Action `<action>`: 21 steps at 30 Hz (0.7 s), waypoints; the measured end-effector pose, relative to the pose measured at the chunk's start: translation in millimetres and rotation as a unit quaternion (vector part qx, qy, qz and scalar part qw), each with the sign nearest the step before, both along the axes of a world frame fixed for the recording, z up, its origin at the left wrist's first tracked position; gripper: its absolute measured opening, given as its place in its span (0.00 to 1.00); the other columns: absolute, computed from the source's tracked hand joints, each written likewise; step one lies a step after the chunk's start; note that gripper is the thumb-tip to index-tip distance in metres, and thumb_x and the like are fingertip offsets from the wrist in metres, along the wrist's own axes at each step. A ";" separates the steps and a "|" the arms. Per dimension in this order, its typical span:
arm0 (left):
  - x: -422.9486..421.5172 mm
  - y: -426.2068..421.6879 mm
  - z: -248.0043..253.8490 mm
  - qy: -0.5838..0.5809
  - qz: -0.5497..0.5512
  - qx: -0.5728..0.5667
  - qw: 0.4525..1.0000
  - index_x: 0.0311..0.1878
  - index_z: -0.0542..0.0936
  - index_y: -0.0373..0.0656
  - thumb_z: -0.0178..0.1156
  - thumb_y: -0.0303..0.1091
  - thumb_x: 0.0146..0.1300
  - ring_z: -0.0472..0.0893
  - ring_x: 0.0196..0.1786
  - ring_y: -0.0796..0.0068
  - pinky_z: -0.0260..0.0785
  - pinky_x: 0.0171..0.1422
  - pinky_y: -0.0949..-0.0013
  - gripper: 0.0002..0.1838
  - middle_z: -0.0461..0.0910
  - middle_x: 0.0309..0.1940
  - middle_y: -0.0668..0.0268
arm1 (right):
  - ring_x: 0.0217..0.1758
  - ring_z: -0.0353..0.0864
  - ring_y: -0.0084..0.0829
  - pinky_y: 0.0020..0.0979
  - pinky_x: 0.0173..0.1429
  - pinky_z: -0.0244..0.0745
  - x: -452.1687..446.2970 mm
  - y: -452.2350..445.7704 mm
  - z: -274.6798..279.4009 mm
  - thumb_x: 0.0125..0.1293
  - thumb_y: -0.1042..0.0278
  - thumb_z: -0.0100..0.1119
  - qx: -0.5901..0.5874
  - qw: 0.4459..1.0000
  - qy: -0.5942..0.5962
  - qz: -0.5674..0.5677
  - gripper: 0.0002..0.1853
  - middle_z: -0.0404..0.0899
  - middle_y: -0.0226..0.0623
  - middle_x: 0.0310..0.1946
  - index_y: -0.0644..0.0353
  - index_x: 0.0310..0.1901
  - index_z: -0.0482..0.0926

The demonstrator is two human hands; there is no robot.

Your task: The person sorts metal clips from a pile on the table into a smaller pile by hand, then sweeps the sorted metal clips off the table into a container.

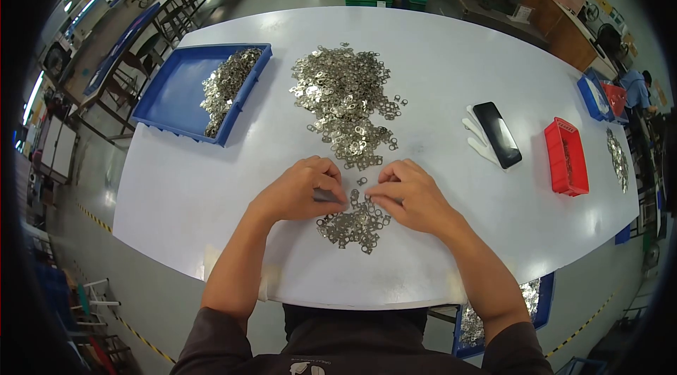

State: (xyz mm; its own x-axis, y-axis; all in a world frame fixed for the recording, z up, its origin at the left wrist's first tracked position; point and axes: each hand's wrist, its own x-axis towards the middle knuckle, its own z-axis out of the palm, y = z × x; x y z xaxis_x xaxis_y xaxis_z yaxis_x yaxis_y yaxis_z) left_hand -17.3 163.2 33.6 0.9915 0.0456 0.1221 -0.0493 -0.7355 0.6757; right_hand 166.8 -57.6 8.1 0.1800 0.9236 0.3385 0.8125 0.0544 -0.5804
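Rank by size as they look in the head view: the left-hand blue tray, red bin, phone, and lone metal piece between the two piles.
1. Blue tray
2. Red bin
3. Phone, narrower than the bin
4. Metal piece

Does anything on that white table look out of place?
Perhaps the black phone: it lies over a white glove, to the right of the small metal pieces, and seems unrelated to them.

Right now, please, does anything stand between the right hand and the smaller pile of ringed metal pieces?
Nothing visible does: the right hand is at the upper right edge of the smaller pile of ringed metal pieces.
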 end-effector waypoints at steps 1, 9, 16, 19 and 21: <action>0.9 -1.4 1.3 -0.004 0.007 -0.001 1.000 0.40 0.96 0.54 0.84 0.33 0.54 0.82 0.53 0.62 0.77 0.61 0.60 0.10 0.84 0.46 0.69 | 0.51 0.80 0.36 0.39 0.56 0.77 -1.1 0.3 2.6 0.67 0.66 0.77 -0.001 1.000 0.005 -0.011 0.13 0.81 0.30 0.44 0.48 0.53 0.94; -1.1 -2.9 8.1 0.042 -0.050 -0.038 0.997 0.39 0.96 0.52 0.84 0.33 0.56 0.83 0.51 0.66 0.79 0.57 0.62 0.08 0.85 0.46 0.70 | 0.48 0.80 0.35 0.36 0.51 0.78 -3.5 7.5 4.0 0.67 0.68 0.77 0.021 0.997 -0.038 -0.059 0.14 0.81 0.31 0.44 0.51 0.54 0.93; -3.7 15.5 0.9 0.051 0.056 -0.119 0.990 0.41 0.94 0.45 0.80 0.26 0.60 0.88 0.44 0.68 0.82 0.51 0.64 0.06 0.87 0.42 0.67 | 0.48 0.81 0.34 0.35 0.50 0.79 -4.6 3.6 -0.5 0.67 0.70 0.77 0.030 0.998 0.008 -0.062 0.13 0.81 0.31 0.44 0.50 0.52 0.94; -3.4 14.7 1.2 0.057 0.046 -0.121 0.990 0.43 0.94 0.46 0.81 0.27 0.59 0.86 0.45 0.67 0.81 0.50 0.64 0.09 0.87 0.42 0.66 | 0.49 0.81 0.35 0.36 0.51 0.79 -4.7 7.7 1.5 0.66 0.70 0.77 0.023 0.997 -0.006 -0.067 0.12 0.81 0.30 0.43 0.48 0.51 0.94; -2.5 11.2 1.7 0.053 0.027 -0.058 0.997 0.43 0.95 0.48 0.82 0.30 0.58 0.85 0.47 0.66 0.80 0.52 0.62 0.09 0.86 0.42 0.67 | 0.50 0.80 0.35 0.37 0.52 0.79 -7.2 9.1 0.7 0.67 0.69 0.76 0.016 0.999 -0.013 -0.041 0.12 0.81 0.29 0.43 0.45 0.51 0.95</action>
